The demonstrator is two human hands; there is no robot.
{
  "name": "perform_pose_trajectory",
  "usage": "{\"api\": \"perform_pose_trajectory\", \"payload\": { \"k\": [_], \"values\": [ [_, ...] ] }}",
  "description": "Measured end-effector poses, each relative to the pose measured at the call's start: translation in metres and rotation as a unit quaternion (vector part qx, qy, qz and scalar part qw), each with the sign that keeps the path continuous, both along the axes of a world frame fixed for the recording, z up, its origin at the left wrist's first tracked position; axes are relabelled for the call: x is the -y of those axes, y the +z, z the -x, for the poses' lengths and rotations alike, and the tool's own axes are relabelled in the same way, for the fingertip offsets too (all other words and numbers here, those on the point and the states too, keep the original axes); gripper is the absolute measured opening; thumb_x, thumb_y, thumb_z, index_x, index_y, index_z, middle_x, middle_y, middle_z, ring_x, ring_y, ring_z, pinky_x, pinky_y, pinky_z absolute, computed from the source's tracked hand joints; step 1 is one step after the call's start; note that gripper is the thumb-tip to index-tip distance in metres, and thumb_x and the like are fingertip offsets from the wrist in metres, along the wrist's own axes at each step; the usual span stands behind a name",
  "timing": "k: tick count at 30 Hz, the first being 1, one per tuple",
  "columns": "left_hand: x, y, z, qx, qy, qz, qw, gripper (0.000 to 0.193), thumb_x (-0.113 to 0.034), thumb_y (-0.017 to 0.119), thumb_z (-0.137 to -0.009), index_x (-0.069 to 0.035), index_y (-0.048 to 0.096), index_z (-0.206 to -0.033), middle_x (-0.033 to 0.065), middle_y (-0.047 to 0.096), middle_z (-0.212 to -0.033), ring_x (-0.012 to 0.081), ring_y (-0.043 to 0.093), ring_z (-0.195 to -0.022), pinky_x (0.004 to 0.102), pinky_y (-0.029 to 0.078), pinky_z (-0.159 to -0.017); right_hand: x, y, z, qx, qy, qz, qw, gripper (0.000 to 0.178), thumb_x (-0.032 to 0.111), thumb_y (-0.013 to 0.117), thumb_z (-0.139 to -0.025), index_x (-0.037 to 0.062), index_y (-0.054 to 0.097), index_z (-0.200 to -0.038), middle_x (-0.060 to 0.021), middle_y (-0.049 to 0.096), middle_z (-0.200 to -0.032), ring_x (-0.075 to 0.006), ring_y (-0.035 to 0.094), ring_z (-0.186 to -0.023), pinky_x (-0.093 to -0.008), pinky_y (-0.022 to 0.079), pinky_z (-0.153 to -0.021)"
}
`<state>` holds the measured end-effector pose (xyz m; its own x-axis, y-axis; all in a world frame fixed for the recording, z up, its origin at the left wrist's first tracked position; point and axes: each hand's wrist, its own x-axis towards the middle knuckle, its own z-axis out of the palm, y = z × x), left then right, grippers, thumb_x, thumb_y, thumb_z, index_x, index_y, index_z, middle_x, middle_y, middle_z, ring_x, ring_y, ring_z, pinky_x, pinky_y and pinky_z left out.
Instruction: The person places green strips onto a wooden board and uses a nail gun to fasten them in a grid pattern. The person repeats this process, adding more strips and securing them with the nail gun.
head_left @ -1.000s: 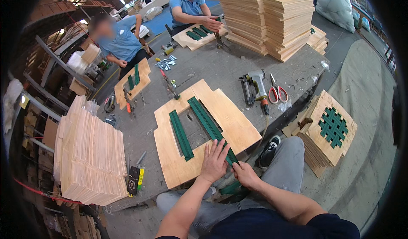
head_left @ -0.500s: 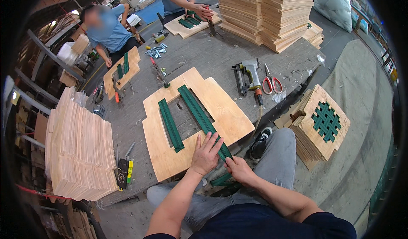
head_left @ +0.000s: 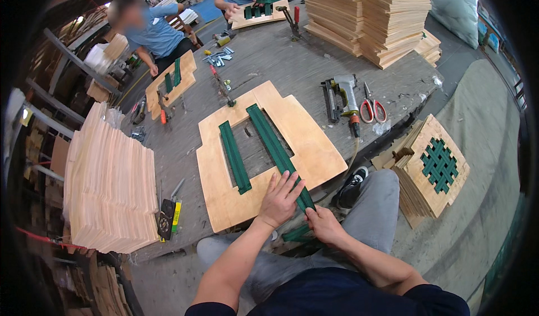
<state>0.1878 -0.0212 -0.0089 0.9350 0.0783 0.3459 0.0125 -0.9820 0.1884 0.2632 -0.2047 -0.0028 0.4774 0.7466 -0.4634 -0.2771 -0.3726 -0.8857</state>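
Note:
A pale plywood panel (head_left: 320, 153) with a stepped outline and a cut-out in its middle lies on the grey table in front of me. Two dark green webbing straps span the cut-out: a shorter strap (head_left: 234, 158) at the left and a longer strap (head_left: 270, 138) at the right. My left hand (head_left: 279, 199) rests flat on the longer strap and the panel's near edge, fingers outstretched. Just past that edge, my right hand (head_left: 324, 224) pinches the same strap, which runs on downward. More green webbing (head_left: 297, 233) hangs below, partly hidden by my right hand.
A staple gun (head_left: 343, 99) and red-handled scissors (head_left: 372, 103) lie to the right. Plywood stacks stand at the left (head_left: 112, 181) and far right (head_left: 359, 18). A woven-strap panel (head_left: 441, 164) tops a floor pile. Two people work across the table; a clamp (head_left: 223, 85) sits beyond my panel.
My hands keep the same hold on the strap and panel. The whole view has shifted slightly. The person at the back has moved a hand from the clamp to their panel.

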Motion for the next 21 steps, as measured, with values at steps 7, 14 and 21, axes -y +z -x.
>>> {"api": "perform_pose_trajectory", "payload": {
  "k": [7,14,21],
  "values": [
    [-0.0008,-0.0014,0.0003,0.003,-0.005,-0.008,1.000,0.059,-0.005,0.067,-0.079,-0.011,0.063,-0.138,0.0154,0.057,-0.148,0.0366,0.051,-0.140,0.0570,0.030,-0.121,-0.0003,-0.0088,0.0032,0.020,-0.002,-0.008,1.000,0.036,0.030,0.048,-0.108,0.0021,0.059,-0.088,-0.0047,0.054,-0.065,-0.0171,0.053,-0.061,-0.0367,0.044,-0.059],
    [-0.0005,-0.0010,0.0001,0.014,-0.007,-0.034,0.999,0.053,-0.010,0.063,-0.084,-0.010,0.063,-0.137,0.0168,0.059,-0.144,0.0371,0.054,-0.137,0.0553,0.033,-0.121,0.0017,-0.0098,0.0044,0.032,-0.001,0.000,0.999,0.036,0.031,0.048,-0.107,0.0018,0.059,-0.088,-0.0061,0.055,-0.066,-0.0180,0.054,-0.062,-0.0373,0.044,-0.060],
    [-0.0022,-0.0040,0.0019,0.009,-0.009,-0.047,0.999,0.051,-0.010,0.061,-0.085,-0.010,0.064,-0.136,0.0173,0.059,-0.144,0.0376,0.054,-0.137,0.0547,0.032,-0.121,0.0026,-0.0009,0.0057,0.031,0.000,-0.011,0.999,0.034,0.029,0.048,-0.109,0.0050,0.057,-0.088,0.0023,0.050,-0.069,-0.0086,0.043,-0.060,-0.0284,0.036,-0.053]
  ]
}}
